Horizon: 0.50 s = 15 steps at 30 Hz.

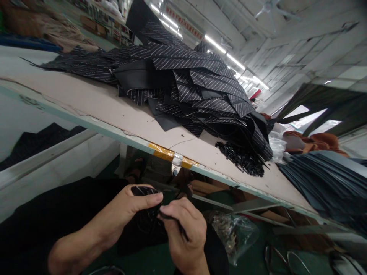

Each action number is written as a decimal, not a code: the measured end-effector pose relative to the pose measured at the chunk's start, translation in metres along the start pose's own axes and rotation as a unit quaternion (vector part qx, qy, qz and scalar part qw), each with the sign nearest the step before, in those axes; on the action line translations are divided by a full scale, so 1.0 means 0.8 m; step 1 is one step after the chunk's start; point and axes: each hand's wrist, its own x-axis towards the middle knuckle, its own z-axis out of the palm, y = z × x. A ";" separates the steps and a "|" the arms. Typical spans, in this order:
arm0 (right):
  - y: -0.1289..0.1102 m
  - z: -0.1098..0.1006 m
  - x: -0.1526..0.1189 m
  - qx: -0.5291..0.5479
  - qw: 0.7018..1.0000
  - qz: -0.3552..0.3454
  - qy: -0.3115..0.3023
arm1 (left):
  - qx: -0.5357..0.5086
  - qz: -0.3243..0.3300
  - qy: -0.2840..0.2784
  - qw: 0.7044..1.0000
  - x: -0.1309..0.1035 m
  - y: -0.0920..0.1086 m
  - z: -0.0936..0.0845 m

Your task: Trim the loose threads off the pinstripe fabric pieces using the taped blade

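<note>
My left hand (pixel 142 202) pinches a black fabric piece (pixel 146 217) printed with white lettering stripes, thumb on top, just below the table edge. Close beside it, my right hand (pixel 185 227) is closed, thumb and forefinger pressed together at the fabric's edge. Something dark and thin shows between the right fingers, but its kind is hidden. On the table above lies a large heap of similar striped black fabric pieces (pixel 212 78). A pile of small shiny black parts (pixel 243 158) sits at the heap's front right.
The table (pixel 109 114) has a worn edge with yellow tape (pixel 162 152) and a metal clip (pixel 177 164). Folded dark blue-grey pieces (pixel 315 179) are stacked at the right. A clear plastic bag (pixel 232 233) of small parts lies under the table, near metal hoops (pixel 283 259).
</note>
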 end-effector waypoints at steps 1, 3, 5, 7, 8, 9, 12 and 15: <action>-0.002 -0.001 0.001 -0.015 0.999 -0.039 -0.014 | -0.019 -0.016 0.011 1.000 0.000 0.000 0.003; -0.003 -0.001 0.003 -0.020 0.998 -0.058 -0.010 | -0.027 -0.029 0.024 0.999 0.000 -0.001 0.008; 0.000 -0.001 0.003 0.000 0.999 0.009 0.043 | -0.009 -0.019 0.018 1.000 -0.001 -0.003 0.009; 0.007 -0.002 0.003 0.038 0.988 0.118 0.096 | 0.021 -0.007 0.013 1.000 0.000 -0.006 0.008; 0.010 -0.002 0.003 0.067 0.978 0.167 0.103 | 0.035 -0.004 0.015 0.999 0.000 -0.007 0.006; 0.013 -0.003 0.004 0.100 0.969 0.207 0.097 | 0.043 -0.004 0.020 0.999 0.001 -0.008 0.005; 0.019 -0.004 0.005 0.192 0.945 0.261 0.052 | 0.025 -0.025 0.036 0.999 0.003 -0.006 0.004; 0.021 0.000 0.007 0.284 0.899 0.323 0.079 | -0.037 -0.041 0.051 0.997 0.005 0.005 0.007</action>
